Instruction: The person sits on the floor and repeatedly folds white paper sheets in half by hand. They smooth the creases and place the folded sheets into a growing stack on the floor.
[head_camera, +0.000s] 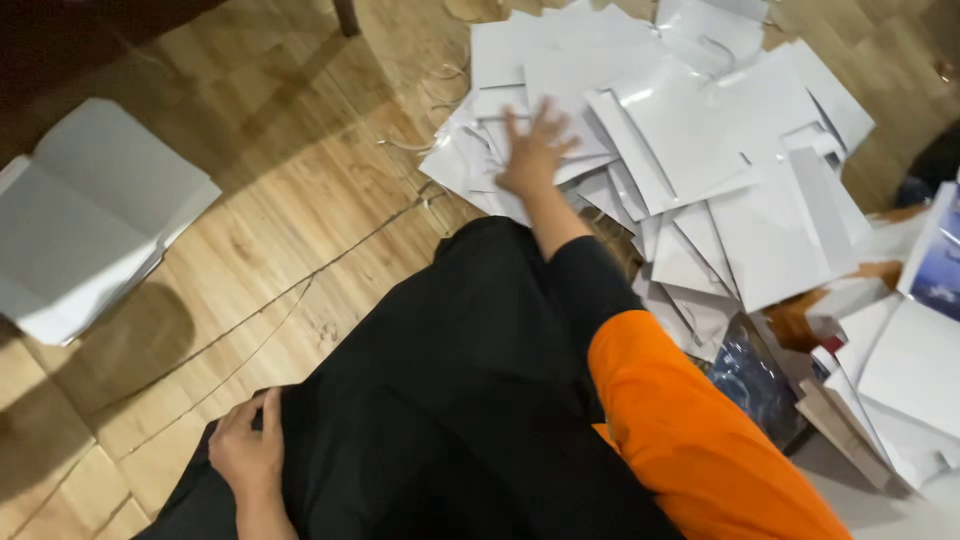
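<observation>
**On the wooden floor: a hand spread over a heap of white paper bags**

On the wood floor (300, 200), ahead of the person's knees, lies a loose heap of flat white paper bags (690, 150), overlapping at all angles, glossy, some with thin cord handles showing. None stands open; they are folded flat, so nothing can be seen inside them. The right hand (535, 150) rests on the near-left part of the heap, fingers spread wide and flat, palm down, gripping nothing that I can make out; it is blurred. Its arm runs back to an orange sleeve (690, 430).

Left of the heap, well apart, a second stack of folded white sheets (90, 215) sits on the floor. Right of the heap, more white cartons and a clear plastic wrapper (755, 375) crowd the edge. Loose strings (300, 290) trail across the boards left of the heap.

Nearer than the heap, the left hand (248, 452) rests on black fabric (440, 400) over the lap, fingers loosely curled on its edge.
</observation>
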